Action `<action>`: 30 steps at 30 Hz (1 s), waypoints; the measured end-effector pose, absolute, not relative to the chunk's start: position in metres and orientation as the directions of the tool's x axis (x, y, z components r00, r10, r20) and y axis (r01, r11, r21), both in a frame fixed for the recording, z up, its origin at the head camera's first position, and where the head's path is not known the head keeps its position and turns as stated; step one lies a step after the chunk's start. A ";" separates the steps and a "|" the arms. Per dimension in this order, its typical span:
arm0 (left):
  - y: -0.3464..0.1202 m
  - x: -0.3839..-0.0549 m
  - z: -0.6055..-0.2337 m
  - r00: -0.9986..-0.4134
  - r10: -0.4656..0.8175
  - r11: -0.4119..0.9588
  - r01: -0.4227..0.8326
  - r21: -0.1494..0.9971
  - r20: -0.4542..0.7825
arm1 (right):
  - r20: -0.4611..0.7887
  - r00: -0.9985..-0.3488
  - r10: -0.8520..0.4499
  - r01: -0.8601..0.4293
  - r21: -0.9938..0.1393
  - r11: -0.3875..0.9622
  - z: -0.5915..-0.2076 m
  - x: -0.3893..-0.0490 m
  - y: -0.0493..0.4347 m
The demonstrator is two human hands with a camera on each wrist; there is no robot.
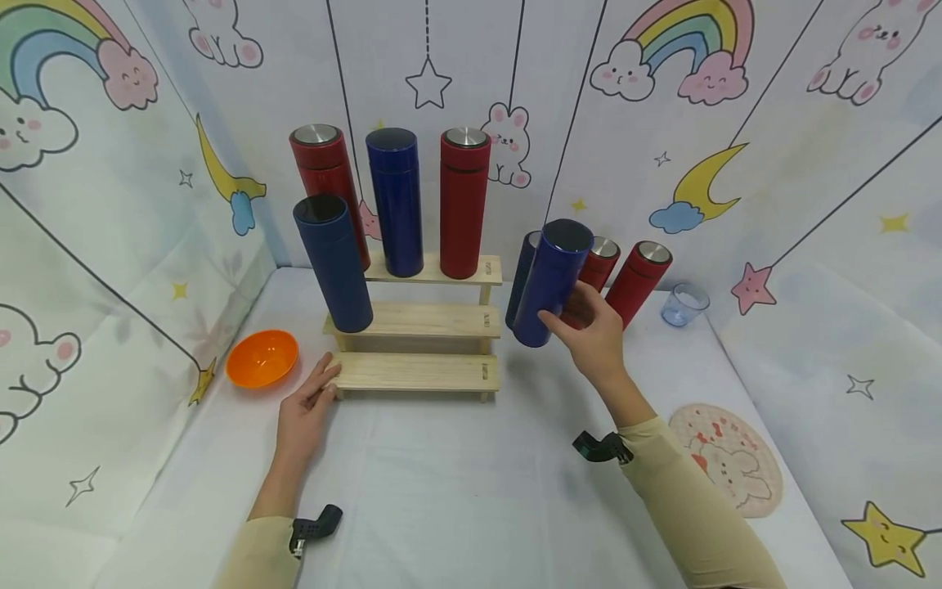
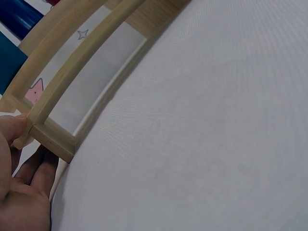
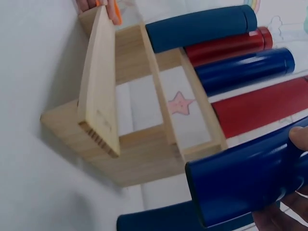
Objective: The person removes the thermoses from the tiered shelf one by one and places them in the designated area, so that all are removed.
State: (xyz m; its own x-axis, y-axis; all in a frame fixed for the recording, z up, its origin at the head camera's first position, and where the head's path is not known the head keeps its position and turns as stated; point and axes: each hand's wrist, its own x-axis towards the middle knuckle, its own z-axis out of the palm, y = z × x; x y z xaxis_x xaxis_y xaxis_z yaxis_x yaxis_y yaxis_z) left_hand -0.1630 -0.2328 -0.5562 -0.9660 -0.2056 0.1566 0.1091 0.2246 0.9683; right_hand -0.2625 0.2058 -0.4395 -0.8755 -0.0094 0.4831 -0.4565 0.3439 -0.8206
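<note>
In the head view my right hand (image 1: 596, 331) grips a glossy blue thermos (image 1: 552, 282), tilted a little and raised off the table to the right of a three-step wooden rack (image 1: 415, 372). The right wrist view shows the same blue thermos (image 3: 240, 175) with fingers round its side. My left hand (image 1: 305, 413) holds the left end of the rack's lowest step; in the left wrist view thumb and fingers pinch that wooden end. A red thermos (image 1: 465, 204), a blue thermos (image 1: 395, 204) and another red thermos (image 1: 331, 168) stand on the top step. A matte blue thermos (image 1: 334, 266) stands at the middle step's left end.
Behind the held thermos stand a dark blue thermos (image 1: 518, 282) and two red ones, the nearer red thermos (image 1: 639, 282) at the right. An orange bowl (image 1: 262, 360) sits left of the rack. A clear glass (image 1: 684, 304) and a round bunny mat (image 1: 728, 458) lie right.
</note>
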 end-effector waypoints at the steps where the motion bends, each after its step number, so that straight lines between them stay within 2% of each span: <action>1: -0.232 -0.162 -0.554 -0.966 -0.204 0.229 0.112 0.967 0.160 | 0.479 -0.878 -0.008 -0.452 -0.823 0.345 -0.441 -0.263 0.207; 9: -0.244 -0.173 -0.582 -0.964 -0.209 0.262 0.105 0.959 0.162 | 0.425 -0.905 0.014 -0.390 -0.841 0.376 -0.457 -0.269 0.213; 20: -0.231 -0.163 -0.555 -0.968 -0.213 0.205 0.091 0.975 0.135 | 0.393 -0.919 0.009 -0.357 -0.842 0.404 -0.480 -0.273 0.215; 30: -0.230 -0.162 -0.553 -0.969 -0.213 0.216 0.079 0.973 0.126 | 0.350 -0.936 0.021 -0.311 -0.855 0.415 -0.498 -0.276 0.217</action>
